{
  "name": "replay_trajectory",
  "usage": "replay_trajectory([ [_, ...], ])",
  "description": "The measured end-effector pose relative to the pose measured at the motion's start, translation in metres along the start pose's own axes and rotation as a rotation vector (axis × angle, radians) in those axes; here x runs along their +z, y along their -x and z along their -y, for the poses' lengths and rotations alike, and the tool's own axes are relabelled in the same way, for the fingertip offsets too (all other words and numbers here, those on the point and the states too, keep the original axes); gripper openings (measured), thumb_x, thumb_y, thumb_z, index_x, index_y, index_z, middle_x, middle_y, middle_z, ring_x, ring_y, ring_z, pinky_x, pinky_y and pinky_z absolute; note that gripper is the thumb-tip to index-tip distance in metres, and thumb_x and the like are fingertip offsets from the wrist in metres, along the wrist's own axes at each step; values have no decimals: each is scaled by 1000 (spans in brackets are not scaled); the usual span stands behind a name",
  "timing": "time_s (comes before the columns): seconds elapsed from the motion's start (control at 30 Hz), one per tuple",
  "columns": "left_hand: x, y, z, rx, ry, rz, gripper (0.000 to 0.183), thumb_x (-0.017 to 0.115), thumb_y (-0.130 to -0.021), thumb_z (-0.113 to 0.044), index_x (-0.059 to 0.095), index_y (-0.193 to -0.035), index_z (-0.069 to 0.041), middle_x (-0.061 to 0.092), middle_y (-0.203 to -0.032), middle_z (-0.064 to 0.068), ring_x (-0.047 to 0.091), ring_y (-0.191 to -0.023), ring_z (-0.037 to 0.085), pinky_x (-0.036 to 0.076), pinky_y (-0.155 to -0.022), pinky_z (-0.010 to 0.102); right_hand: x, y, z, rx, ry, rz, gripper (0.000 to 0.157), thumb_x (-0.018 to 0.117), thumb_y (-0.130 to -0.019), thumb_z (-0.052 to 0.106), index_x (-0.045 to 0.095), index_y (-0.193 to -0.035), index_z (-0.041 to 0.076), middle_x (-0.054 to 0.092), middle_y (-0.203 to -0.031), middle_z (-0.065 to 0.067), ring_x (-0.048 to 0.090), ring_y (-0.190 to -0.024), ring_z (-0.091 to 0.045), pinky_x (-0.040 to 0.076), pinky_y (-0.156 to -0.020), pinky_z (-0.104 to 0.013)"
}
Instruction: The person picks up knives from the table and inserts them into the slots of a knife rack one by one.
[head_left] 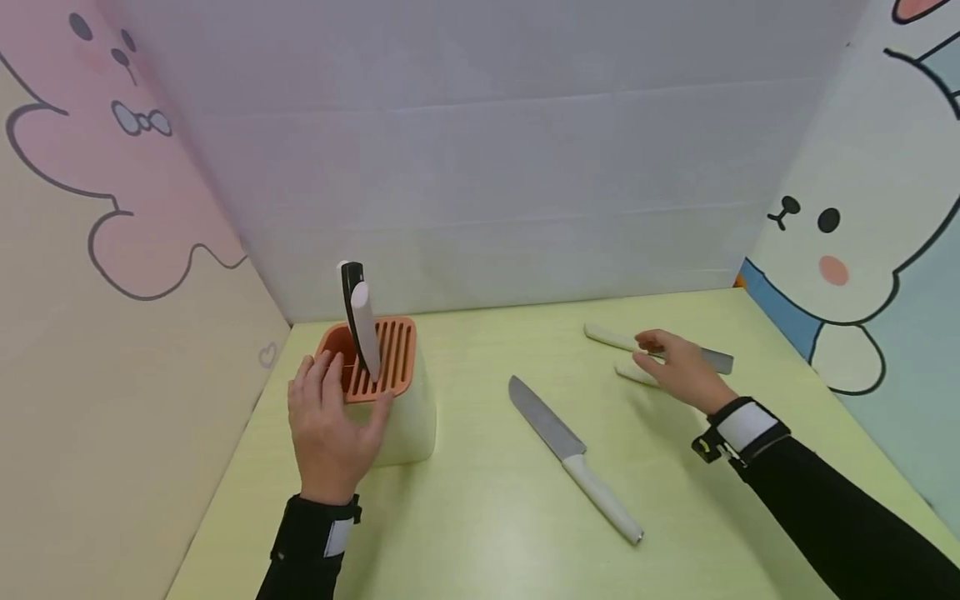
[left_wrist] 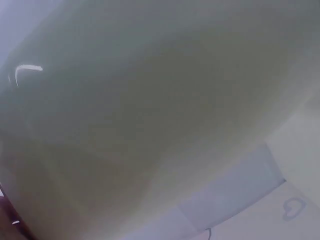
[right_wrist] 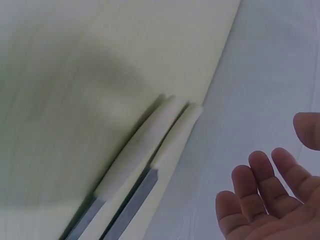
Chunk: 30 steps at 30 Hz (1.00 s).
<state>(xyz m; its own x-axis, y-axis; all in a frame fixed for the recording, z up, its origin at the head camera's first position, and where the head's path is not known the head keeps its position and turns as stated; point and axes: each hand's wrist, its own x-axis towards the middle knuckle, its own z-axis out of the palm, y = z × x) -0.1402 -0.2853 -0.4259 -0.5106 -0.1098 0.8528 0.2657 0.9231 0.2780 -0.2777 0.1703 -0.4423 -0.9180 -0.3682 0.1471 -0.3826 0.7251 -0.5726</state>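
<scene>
A cream knife block with an orange slotted top stands at the left. Inside it are a knife with a white handle and a black-handled tool. My left hand rests against the block's front left, fingers extended along the rim and thumb towards the right. My right hand hovers over two knives at the right, its fingers loosely bent and holding nothing. Their pale handles, the farther handle and the nearer handle, lie side by side in the right wrist view. The hand partly hides them in the head view.
A broad-bladed knife with a white handle lies mid-table, its handle towards the front right. The pale yellow table meets a white back panel. Cartoon-printed panels flank it left and right.
</scene>
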Motion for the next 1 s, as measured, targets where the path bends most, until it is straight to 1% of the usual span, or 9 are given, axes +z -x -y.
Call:
replay_trajectory([
  [0.1,0,2,7,-7,-13,87,75,52,-87,-57,51,-126,7,53,-126,27,39,-122,45,22,-101,67,-5,10,-19,15,35,-13,47,51,-98,28,44,-131,-3,51,-126,-27,46,-115,-41,42,-88,-59],
  [0.17,0,3,9,-18,-22,112,75,50,-87,-58,52,-127,6,55,-125,27,41,-120,45,20,-101,68,-5,11,-29,15,68,-20,46,53,-96,25,45,-130,-6,51,-126,-29,46,-114,-43,42,-88,-59],
  [0.33,-3,5,13,-31,-45,105,71,52,-87,-55,53,-127,4,58,-120,26,45,-115,44,21,-101,67,0,1,-47,14,149,19,48,57,-94,21,45,-129,-9,50,-125,-33,46,-113,-46,41,-90,-59],
  [0.47,0,5,13,-18,-42,95,70,53,-87,-54,54,-126,4,60,-115,26,47,-108,43,27,-98,64,7,-8,-49,11,211,50,49,58,-94,24,46,-129,-8,50,-126,-32,47,-112,-46,41,-89,-59],
  [0.53,2,5,12,-19,-34,91,70,54,-86,-54,54,-126,4,61,-112,26,47,-104,43,30,-94,62,15,-8,-42,-15,222,48,46,59,-93,24,50,-127,-6,52,-123,-31,49,-110,-45,42,-88,-58],
  [0.6,5,6,9,-29,-24,88,70,55,-86,-54,54,-126,4,62,-110,25,47,-100,43,31,-92,61,27,-3,-27,-69,214,51,42,60,-92,25,54,-123,-3,56,-120,-27,51,-108,-42,43,-87,-56],
  [0.77,9,9,-1,-47,-18,87,69,59,-84,-52,56,-124,4,63,-109,24,47,-96,41,33,-86,59,64,23,23,-262,205,115,32,63,-90,28,62,-114,6,64,-111,-11,59,-100,-27,49,-82,-45],
  [0.87,11,8,-5,-48,-35,86,69,59,-84,-53,56,-123,4,63,-109,23,47,-95,39,34,-85,57,81,35,49,-344,238,129,31,65,-88,30,64,-111,10,65,-105,-5,60,-91,-18,52,-72,-38],
  [1.0,13,5,-8,-46,-57,85,69,58,-84,-54,57,-123,3,63,-111,22,47,-95,38,33,-86,56,94,46,70,-379,296,137,35,69,-84,35,64,-110,12,62,-91,1,55,-73,-8,49,-57,-28],
])
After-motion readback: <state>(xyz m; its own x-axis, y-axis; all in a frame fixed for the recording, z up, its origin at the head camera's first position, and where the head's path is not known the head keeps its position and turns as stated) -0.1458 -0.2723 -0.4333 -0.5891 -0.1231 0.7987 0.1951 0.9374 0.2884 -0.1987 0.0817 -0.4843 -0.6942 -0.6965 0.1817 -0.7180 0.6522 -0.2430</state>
